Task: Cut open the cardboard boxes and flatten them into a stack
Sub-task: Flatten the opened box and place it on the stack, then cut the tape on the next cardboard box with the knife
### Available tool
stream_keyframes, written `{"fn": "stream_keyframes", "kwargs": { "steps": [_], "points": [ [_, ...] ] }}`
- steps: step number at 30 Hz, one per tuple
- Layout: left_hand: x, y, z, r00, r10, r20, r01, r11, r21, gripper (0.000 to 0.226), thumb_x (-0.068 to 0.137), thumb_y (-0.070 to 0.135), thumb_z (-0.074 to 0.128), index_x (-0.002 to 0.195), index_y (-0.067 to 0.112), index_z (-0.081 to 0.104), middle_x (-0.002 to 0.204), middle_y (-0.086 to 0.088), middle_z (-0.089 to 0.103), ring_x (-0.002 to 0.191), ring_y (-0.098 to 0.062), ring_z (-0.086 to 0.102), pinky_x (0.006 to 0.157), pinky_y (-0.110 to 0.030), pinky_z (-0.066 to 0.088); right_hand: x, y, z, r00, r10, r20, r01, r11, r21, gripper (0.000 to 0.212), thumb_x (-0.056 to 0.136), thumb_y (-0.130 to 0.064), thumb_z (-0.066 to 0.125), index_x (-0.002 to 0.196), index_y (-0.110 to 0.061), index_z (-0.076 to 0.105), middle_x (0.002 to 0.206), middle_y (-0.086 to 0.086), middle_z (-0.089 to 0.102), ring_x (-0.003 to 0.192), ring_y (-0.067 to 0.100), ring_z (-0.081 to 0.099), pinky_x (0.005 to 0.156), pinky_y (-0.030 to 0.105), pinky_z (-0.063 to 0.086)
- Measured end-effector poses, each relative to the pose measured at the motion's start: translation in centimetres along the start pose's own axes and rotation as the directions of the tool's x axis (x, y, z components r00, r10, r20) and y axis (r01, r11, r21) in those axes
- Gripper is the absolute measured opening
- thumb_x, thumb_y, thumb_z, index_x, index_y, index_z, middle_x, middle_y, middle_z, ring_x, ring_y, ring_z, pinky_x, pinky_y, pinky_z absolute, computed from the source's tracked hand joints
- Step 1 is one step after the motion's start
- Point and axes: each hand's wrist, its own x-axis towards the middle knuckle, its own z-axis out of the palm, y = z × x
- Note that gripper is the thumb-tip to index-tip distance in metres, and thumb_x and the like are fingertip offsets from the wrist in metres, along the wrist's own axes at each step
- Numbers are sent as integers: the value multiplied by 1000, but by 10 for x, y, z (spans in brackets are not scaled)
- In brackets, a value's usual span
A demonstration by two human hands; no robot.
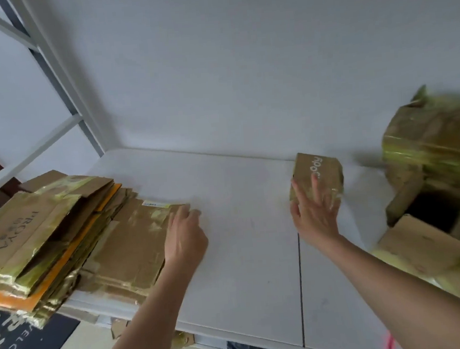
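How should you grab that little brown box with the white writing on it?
Grip the little box across its two long sides, coming down from above. It lies flat on the table with space all round, and the right hand already reaches over its near end.

Right hand (316, 217) on small box (318, 174), left hand (185, 233) apparently touching flattened stack (62, 231)

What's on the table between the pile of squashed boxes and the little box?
Only the left hand, at the flattened stack's edge. Beyond it the head view shows bare white table up to the small box.
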Motion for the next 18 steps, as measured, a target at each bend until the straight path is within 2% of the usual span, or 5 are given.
{"fn": "stream_keyframes", "kwargs": {
  "steps": [4,9,12,14,18],
  "points": [
    [13,65,41,976,72,207,-55,995,-86,50,95,3,44,144,13,45,161,-8,26,144,-26,31,118,-34,26,11,35,-15,996,87,9,-87,995,40,60,104,-41,33,153,-48,0,160,2,-31,148,35,-22,118,61,-1],
    [11,111,55,928,119,352,-73,987,-141,52,98,8,47,148,13,38,161,-8,24,146,-23,28,117,-32,24,32,49,-31,974,208,89,-226,920,321,64,101,-37,48,153,-47,13,161,15,-23,150,41,3,119,45,21],
    [14,116,56,928,130,349,-92,988,-124,53,98,8,47,150,14,35,161,-8,23,147,-23,28,116,-32,25,36,50,-41,942,252,222,-334,767,548,60,101,-30,47,153,-46,20,161,18,15,139,36,38,91,31,44],
    [15,114,53,930,124,347,-93,990,-106,53,98,9,47,149,15,36,160,-8,24,146,-23,30,116,-32,27,37,49,-43,946,232,224,-322,720,615,55,101,-26,45,152,-40,29,147,13,45,123,31,54,73,26,44],
    [15,105,50,932,111,345,-82,992,-97,51,97,10,48,147,13,38,156,-8,31,142,-23,36,113,-32,32,35,46,-37,955,237,177,-291,651,701,47,102,-26,47,149,-33,41,150,10,42,121,28,56,78,20,42]
  ]
}}
